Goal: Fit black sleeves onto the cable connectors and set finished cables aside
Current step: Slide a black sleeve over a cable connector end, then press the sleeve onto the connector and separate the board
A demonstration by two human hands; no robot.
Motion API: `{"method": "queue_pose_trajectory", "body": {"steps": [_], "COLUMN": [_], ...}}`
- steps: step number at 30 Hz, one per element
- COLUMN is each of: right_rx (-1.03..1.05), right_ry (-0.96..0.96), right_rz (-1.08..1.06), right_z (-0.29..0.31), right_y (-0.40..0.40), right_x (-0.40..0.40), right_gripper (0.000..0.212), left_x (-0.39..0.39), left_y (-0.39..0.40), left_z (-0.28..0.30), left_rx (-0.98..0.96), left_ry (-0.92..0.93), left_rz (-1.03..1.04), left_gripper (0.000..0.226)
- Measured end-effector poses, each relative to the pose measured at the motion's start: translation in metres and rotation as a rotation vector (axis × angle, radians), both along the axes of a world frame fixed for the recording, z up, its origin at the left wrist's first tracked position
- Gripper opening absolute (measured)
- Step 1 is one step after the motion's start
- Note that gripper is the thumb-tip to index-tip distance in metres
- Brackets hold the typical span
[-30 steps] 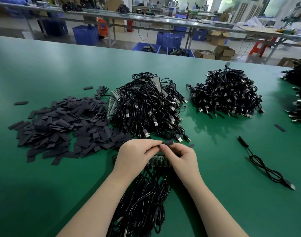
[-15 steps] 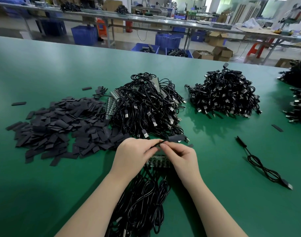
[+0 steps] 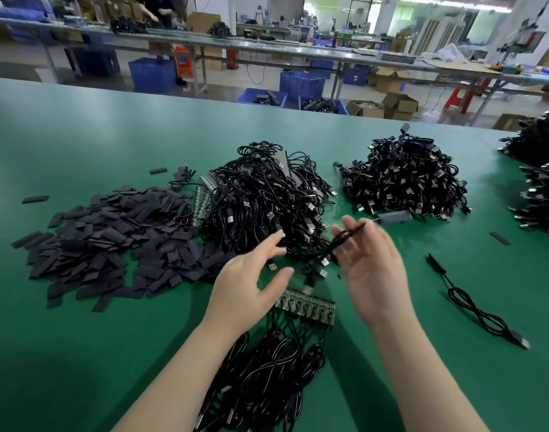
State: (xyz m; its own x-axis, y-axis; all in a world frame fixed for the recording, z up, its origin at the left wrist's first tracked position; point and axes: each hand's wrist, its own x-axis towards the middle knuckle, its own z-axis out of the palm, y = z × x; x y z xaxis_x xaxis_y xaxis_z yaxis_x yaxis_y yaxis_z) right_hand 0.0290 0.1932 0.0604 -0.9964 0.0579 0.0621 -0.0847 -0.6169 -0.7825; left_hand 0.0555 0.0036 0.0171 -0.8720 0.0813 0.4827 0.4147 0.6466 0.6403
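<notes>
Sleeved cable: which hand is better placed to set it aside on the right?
Right. The right hand already has the cable across its fingers, nearest the lone cable lying to its right; the left hand is open, holding nothing.
</notes>
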Motion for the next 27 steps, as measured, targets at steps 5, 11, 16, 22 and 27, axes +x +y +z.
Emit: {"method": "queue_pose_trajectory", "body": {"steps": [5,11,16,22,27], "right_rx": [0.282,1.82,2.234,2.166,2.129], "right_ry": [-0.055,-0.226,-0.296,-0.588,-0.753], "right_rz": [-0.298,-0.492,-0.499,-0.411,-0.432], "right_z": [0.021,-0.007,-0.036,-0.044,-0.038], "right_y": [0.057,0.111,0.133,0.152,0.16], "right_x": [-0.006,-0.001,0.006,-0.002,-0.006], "right_gripper": [0.008,0.014,0.031,0.029,0.021], "left_x": [-0.004,-0.011,-0.013,-0.013,-0.013], "left_y": [0.003,-0.001,-0.022,-0.009,-0.004], "left_z": [-0.009,-0.008,-0.004,-0.008,-0.013], "left_rx": [-0.25,-0.443,-0.476,-0.376,-0.418], "left_ry": [-0.192,-0.24,-0.356,-0.352,-0.404], "left_rz": [-0.201,-0.094,0.161,0.159,0.09], "left_gripper": [0.042,0.031,0.032,0.039,0.05]}}
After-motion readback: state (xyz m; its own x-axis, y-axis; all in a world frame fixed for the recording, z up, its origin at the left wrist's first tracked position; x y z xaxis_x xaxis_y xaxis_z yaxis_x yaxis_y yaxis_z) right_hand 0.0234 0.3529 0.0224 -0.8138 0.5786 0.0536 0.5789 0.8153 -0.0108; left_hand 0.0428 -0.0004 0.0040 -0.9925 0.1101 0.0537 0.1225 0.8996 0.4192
